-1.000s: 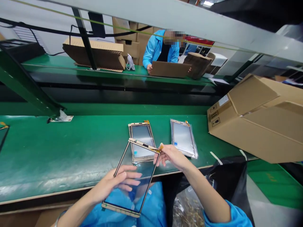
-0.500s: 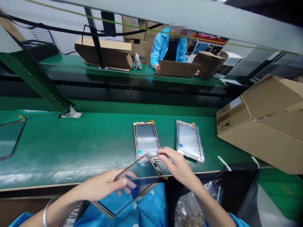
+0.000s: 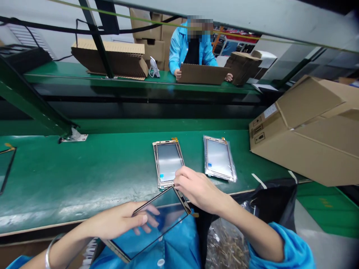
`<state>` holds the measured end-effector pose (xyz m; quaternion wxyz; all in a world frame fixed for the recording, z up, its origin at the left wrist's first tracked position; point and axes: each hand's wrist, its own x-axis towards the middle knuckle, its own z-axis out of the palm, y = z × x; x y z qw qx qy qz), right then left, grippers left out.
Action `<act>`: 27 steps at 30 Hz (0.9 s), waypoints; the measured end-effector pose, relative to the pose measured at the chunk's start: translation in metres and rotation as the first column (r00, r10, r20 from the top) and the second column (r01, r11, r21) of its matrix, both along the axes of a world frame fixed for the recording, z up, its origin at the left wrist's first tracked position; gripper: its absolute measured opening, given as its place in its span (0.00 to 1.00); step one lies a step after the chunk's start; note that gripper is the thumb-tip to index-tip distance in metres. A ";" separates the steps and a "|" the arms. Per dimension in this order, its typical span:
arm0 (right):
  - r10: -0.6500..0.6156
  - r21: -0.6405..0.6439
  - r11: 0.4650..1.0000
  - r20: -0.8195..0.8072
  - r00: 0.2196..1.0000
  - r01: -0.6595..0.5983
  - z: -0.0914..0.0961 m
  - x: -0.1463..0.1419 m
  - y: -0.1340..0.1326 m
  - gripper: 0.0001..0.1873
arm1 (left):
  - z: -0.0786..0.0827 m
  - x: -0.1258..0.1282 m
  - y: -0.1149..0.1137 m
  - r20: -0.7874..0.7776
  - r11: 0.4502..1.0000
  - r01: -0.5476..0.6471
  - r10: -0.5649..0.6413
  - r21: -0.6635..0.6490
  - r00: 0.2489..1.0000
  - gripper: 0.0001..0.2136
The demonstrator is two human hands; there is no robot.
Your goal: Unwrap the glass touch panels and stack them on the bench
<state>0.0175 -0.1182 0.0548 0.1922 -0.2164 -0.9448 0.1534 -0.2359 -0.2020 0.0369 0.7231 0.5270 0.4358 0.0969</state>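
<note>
A clear touch screen panel (image 3: 165,215) with a dark border is tilted over my lap, just off the bench's front edge. My left hand (image 3: 131,220) grips it by its left long side, thumb on top and fingers showing through the glass. At the panel's upper corner, my right hand (image 3: 193,186) is closed in a pinch; whatever lies between the fingertips is hidden. Beyond that hand lies a stack of framed screens (image 3: 169,162) with an orange flex tab. Another such stack, in clear plastic wrap (image 3: 220,158), sits to its right.
A cardboard box (image 3: 303,130) stands on the right of the green bench (image 3: 112,164). A black bag (image 3: 277,201) with clear plastic hangs at the front edge. Another panel (image 3: 7,168) lies far left. Across the bench, a person in blue (image 3: 178,45) holds cardboard (image 3: 203,74).
My right hand has moved left onto the panel's upper corner, and its fingers have closed. My left hand keeps its grip on the panel. The camera view has shifted slightly.
</note>
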 end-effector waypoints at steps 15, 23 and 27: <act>-0.376 -0.668 0.725 -0.182 0.909 0.166 -0.016 0.013 -0.014 0.04 | 0.006 0.008 0.001 0.002 0.997 0.074 -0.074 0.029 0.997 0.18; -0.407 -0.792 0.604 -0.216 0.887 0.085 -0.022 0.005 -0.013 0.09 | 0.007 0.008 -0.002 -0.058 0.988 0.041 -0.033 0.152 0.998 0.17; -0.402 -0.884 0.467 -0.222 0.888 -0.010 -0.024 0.006 -0.011 0.09 | 0.007 0.009 -0.002 -0.054 0.990 0.023 -0.016 0.141 0.998 0.17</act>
